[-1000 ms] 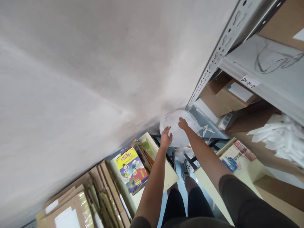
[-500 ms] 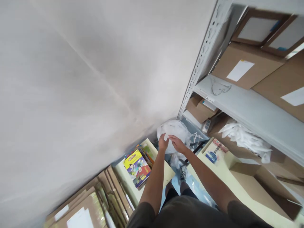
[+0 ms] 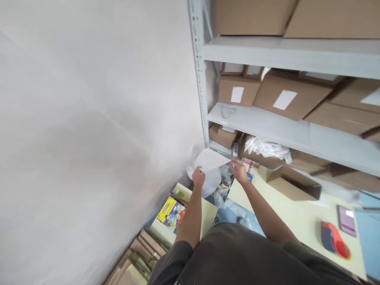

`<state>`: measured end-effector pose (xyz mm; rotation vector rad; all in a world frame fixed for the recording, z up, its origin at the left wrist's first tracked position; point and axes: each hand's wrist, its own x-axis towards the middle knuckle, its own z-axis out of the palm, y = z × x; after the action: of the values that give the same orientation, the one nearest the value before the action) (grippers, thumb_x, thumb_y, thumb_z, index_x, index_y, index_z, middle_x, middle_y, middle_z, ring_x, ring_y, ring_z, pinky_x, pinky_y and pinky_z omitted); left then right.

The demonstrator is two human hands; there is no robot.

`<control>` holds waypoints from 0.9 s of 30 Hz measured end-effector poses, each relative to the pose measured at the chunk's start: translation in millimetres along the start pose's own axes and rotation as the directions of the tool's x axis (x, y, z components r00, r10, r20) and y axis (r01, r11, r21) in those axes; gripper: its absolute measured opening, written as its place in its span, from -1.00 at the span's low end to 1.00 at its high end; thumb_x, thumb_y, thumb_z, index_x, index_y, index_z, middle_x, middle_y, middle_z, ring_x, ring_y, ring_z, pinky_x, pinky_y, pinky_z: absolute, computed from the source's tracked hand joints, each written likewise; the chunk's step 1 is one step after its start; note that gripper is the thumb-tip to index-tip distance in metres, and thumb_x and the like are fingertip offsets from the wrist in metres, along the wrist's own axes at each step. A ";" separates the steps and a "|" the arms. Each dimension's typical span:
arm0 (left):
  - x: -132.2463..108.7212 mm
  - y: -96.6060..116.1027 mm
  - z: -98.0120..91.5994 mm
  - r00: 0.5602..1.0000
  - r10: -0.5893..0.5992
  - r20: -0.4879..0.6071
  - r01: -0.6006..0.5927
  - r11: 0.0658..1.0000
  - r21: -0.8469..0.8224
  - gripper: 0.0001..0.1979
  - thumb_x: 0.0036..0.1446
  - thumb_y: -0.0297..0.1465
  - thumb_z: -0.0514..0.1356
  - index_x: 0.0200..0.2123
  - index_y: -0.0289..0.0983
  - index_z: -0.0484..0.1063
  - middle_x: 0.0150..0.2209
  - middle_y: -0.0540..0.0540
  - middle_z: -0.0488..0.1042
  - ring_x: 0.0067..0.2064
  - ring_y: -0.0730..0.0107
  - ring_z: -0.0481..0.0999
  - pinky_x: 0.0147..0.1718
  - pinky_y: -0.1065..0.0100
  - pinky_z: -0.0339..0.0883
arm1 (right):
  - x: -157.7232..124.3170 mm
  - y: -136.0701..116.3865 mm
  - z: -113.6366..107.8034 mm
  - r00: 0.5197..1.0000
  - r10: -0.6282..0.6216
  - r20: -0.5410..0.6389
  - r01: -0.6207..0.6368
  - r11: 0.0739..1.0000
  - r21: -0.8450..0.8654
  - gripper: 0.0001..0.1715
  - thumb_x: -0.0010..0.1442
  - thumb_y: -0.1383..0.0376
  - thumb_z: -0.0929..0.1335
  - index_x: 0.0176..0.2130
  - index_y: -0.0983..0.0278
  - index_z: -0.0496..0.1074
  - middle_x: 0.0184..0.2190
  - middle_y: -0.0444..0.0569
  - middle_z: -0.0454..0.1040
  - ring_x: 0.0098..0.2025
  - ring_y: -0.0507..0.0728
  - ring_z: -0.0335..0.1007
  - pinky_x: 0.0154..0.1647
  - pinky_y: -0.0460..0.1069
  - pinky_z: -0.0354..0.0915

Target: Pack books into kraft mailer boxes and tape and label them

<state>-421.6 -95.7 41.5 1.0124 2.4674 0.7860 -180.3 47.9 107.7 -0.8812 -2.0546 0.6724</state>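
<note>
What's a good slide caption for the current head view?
Left hand and right hand hold a white sheet near a pale wall and shelves of cardboard boxes.

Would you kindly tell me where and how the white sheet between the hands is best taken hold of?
The white sheet is probably best pinched along its near edge, from the person's side, one hand towards each end: it looks thin, and that edge runs between the left hand and right hand.

Left fingers [image 3: 197,170], right fingers [image 3: 235,162] moved apart, now holding white sheet [image 3: 211,158] between them; red-blue object [image 3: 335,240] newly in view.
</note>
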 end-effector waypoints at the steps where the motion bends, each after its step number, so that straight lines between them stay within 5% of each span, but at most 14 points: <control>1: -6.9 4.1 0.5 0.999 0.044 0.002 -0.044 0.998 0.039 -0.59 0.22 -0.54 0.19 0.10 -0.19 0.57 -0.09 -0.14 0.62 -0.02 0.20 0.59 0.04 0.28 0.34 | -10.3 12.7 -9.6 0.999 0.043 -0.014 -0.044 0.998 -0.048 -0.75 0.36 0.22 0.33 -0.18 0.20 0.62 -0.06 0.10 0.66 0.00 0.27 0.60 0.12 0.18 0.51; 6: -44.5 30.1 22.0 0.968 0.251 0.006 -0.246 0.946 0.211 -0.71 0.32 -0.43 0.16 -0.03 -0.21 0.66 -0.09 -0.24 0.56 -0.02 0.08 0.54 0.03 0.19 0.32 | -79.8 63.8 -63.9 0.943 0.331 -0.028 -0.321 0.888 -0.328 -0.74 0.23 0.40 0.30 -0.16 0.25 0.57 -0.26 0.07 0.61 -0.20 0.23 0.53 -0.11 0.07 0.47; 9: -69.0 52.4 52.8 0.927 0.372 -0.034 -0.357 0.909 0.212 -0.73 0.36 -0.39 0.16 -0.07 -0.22 0.68 -0.05 -0.28 0.55 0.03 0.04 0.50 0.09 0.17 0.31 | -131.6 84.1 -106.9 0.925 0.379 0.042 -0.320 0.832 -0.454 -0.56 0.22 0.50 0.28 -0.02 0.25 0.60 -0.17 0.09 0.60 -0.11 0.23 0.48 -0.07 0.03 0.41; 13: -113.0 89.2 108.6 0.871 0.490 0.024 -0.488 0.860 0.150 -0.75 0.34 -0.41 0.17 -0.13 -0.20 0.69 -0.04 -0.26 0.57 0.04 0.07 0.49 0.12 0.19 0.34 | -212.8 109.2 -172.8 0.912 0.405 0.069 -0.290 0.753 -0.591 -0.53 0.31 0.52 0.24 -0.07 0.24 0.68 -0.15 0.14 0.55 -0.04 0.25 0.41 -0.08 0.02 0.36; 20: -196.0 149.7 204.8 0.775 0.518 0.362 -0.588 0.801 0.114 -0.68 0.26 -0.54 0.17 -0.10 -0.18 0.71 0.01 -0.22 0.60 0.09 0.14 0.53 0.16 0.24 0.39 | -353.7 155.2 -267.9 0.814 0.578 -0.063 -0.457 0.568 -0.685 -0.57 0.34 0.50 0.28 -0.08 0.25 0.71 -0.17 0.16 0.47 -0.07 0.25 0.31 -0.11 0.04 0.31; 27: -243.8 161.1 269.4 0.610 0.324 0.723 -0.637 0.743 0.205 -0.48 0.27 -0.51 0.15 0.27 -0.24 0.55 0.43 -0.27 0.35 0.43 0.07 0.30 0.37 0.14 0.25 | -413.6 201.2 -300.5 0.613 0.782 -0.117 -0.657 0.422 -0.625 -0.56 0.35 0.46 0.25 -0.03 0.26 0.69 -0.06 0.18 0.51 0.00 0.26 0.32 0.00 0.05 0.33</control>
<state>-33.3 -81.5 -42.0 1.8313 1.7539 -0.0827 323.5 -99.2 -54.7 -2.2879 -2.0178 0.5012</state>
